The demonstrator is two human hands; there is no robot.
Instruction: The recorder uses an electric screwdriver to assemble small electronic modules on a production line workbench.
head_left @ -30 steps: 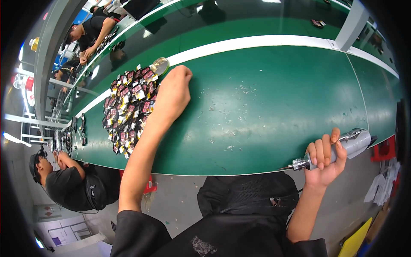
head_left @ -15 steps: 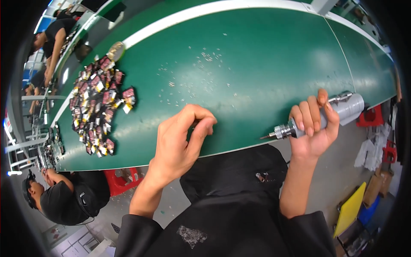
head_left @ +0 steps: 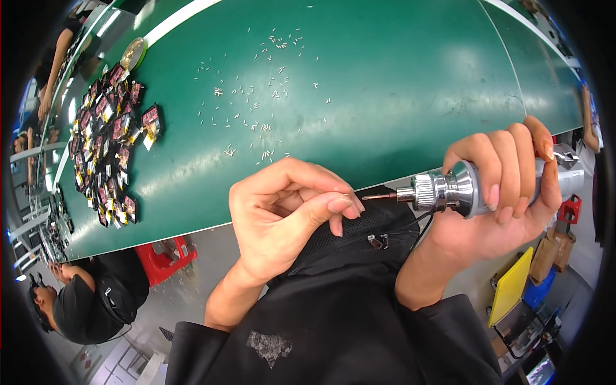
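My right hand (head_left: 507,192) grips a silver electric screwdriver (head_left: 449,190), its dark bit pointing left. My left hand (head_left: 285,215) hovers just left of the bit tip, thumb and forefinger pinched together close to it; whether something tiny is between them I cannot tell. Both hands are held in front of the near edge of the green table (head_left: 398,83), above my dark clothing. Several small pale screws (head_left: 256,96) lie scattered on the green surface beyond my left hand.
A pile of small dark red and yellow parts (head_left: 109,141) lies at the table's left, with a round gold lid (head_left: 133,52) behind it. Another person in black (head_left: 90,301) sits at lower left beside a red stool (head_left: 168,253). A yellow board (head_left: 510,289) stands at lower right.
My left hand has come back from the pile of parts at the left and now sits pinched at the screwdriver's tip. My right hand has brought the screwdriver in closer.
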